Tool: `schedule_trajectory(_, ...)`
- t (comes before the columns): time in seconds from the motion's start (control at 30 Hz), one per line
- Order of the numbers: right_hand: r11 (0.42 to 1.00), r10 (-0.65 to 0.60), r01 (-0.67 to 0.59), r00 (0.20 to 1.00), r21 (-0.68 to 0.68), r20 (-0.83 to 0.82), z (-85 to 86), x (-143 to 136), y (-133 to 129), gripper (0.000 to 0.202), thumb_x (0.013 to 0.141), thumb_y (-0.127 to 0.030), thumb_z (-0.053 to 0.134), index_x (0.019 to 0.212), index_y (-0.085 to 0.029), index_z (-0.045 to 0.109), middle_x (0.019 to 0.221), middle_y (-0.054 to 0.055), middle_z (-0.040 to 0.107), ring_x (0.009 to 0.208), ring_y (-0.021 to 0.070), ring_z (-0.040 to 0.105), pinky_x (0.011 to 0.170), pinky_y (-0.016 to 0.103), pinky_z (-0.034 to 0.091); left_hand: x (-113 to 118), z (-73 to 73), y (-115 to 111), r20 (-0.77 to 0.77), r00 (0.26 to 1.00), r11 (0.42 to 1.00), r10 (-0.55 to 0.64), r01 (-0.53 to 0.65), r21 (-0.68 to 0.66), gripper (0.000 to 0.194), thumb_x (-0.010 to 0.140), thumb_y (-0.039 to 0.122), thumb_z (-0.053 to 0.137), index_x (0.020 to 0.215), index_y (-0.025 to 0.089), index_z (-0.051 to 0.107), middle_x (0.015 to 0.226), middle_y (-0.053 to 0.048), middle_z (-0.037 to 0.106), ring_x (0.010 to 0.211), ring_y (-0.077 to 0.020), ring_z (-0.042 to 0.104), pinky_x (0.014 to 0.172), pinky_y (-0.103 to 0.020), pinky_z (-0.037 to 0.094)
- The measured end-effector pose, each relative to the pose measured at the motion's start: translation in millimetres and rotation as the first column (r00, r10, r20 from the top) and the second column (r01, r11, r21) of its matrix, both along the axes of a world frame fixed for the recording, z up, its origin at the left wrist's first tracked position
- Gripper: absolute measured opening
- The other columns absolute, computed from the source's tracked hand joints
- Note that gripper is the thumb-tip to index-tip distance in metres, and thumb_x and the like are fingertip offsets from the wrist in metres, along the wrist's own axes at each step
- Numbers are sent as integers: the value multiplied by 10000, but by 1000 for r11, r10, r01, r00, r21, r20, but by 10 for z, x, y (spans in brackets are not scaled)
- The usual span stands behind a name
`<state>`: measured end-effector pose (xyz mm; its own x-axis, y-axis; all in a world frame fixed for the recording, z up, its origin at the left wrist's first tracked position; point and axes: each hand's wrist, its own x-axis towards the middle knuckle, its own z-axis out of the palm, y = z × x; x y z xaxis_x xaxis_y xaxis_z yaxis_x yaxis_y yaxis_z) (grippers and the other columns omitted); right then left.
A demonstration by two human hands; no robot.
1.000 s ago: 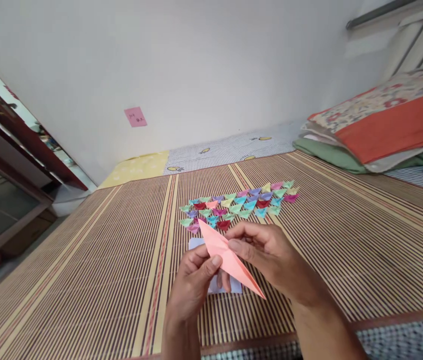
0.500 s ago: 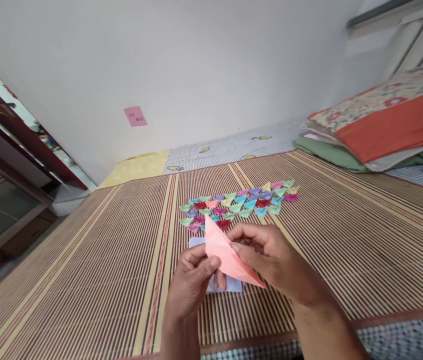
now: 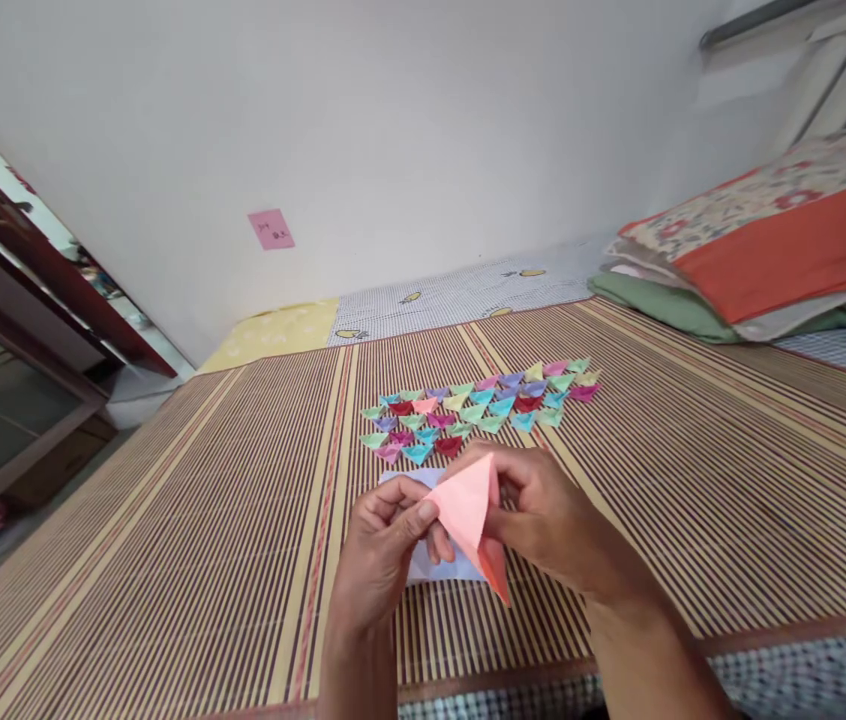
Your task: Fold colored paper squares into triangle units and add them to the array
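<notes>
Between my two hands is a folded piece of pink paper (image 3: pixel 465 500), partly spread into a pointed shape with one tip hanging down. My left hand (image 3: pixel 387 540) pinches its left corner between thumb and fingers. At its right side, my right hand (image 3: pixel 543 505) grips the paper, with some fingertips hidden behind or inside the fold. Beneath the hands lies a pale bluish-white sheet of paper (image 3: pixel 430 572), mostly covered. Just beyond are rows of small folded paper boats (image 3: pixel 502 407) in many colours.
A striped bamboo mat (image 3: pixel 205 520) covers the bed. Folded bedding (image 3: pixel 783 240) in orange, floral and green is piled at the right. A pink note (image 3: pixel 271 229) is stuck on the white wall (image 3: pixel 423 130). At the left stands a glass-panelled cabinet (image 3: pixel 3 390).
The pink paper has turned in my hands, from a long flat slanted shape to a shorter one opened at the right. My right fingers have moved into or behind its fold.
</notes>
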<state>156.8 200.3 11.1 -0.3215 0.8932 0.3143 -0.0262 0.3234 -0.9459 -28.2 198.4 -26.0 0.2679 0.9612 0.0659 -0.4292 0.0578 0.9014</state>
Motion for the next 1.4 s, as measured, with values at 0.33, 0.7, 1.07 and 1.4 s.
schedule_trajectory(0.33, 953, -203, 206, 979, 221, -35, -38, -181, 27, 197, 870, -85, 662, 910, -238, 781, 810, -11, 655, 754, 154, 620, 677, 278, 461, 131, 42, -14, -71, 993, 995, 98, -96, 25, 429, 921, 450, 702, 620, 146, 661, 517, 12, 543, 523, -98, 466, 553, -217, 373)
schedule_trajectory(0.7, 917, -256, 248, 966, 311, -16, -90, -263, 60, 281, 859, -18, 629, 937, -243, 777, 884, 11, 679, 847, 173, 659, 738, 291, 488, 128, 112, -86, -50, 985, 985, 167, -168, -22, 344, 920, 467, 696, 870, 137, 777, 680, -20, 654, 569, -110, 484, 574, -236, 379)
schedule_trajectory(1.07, 791, -313, 75, 902, 607, 297, -123, -238, 102, 195, 933, -120, 609, 1051, -174, 754, 1132, 134, 644, 1039, 278, 627, 838, 413, 529, 63, 157, -48, 71, 996, 988, 62, -51, -146, 291, 776, 333, 853, 969, 118, 811, 846, -105, 787, 765, -224, 731, 707, -310, 553)
schedule_trajectory(1.4, 931, -252, 199, 957, 307, 144, -123, -101, 138, 322, 1006, -165, 517, 1272, -249, 679, 1199, 69, 718, 1139, 223, 658, 986, 399, 508, 103, 81, 21, 118, 940, 932, 320, -290, -218, 308, 701, 313, 901, 925, 125, 806, 773, -91, 800, 784, -248, 769, 726, -328, 598)
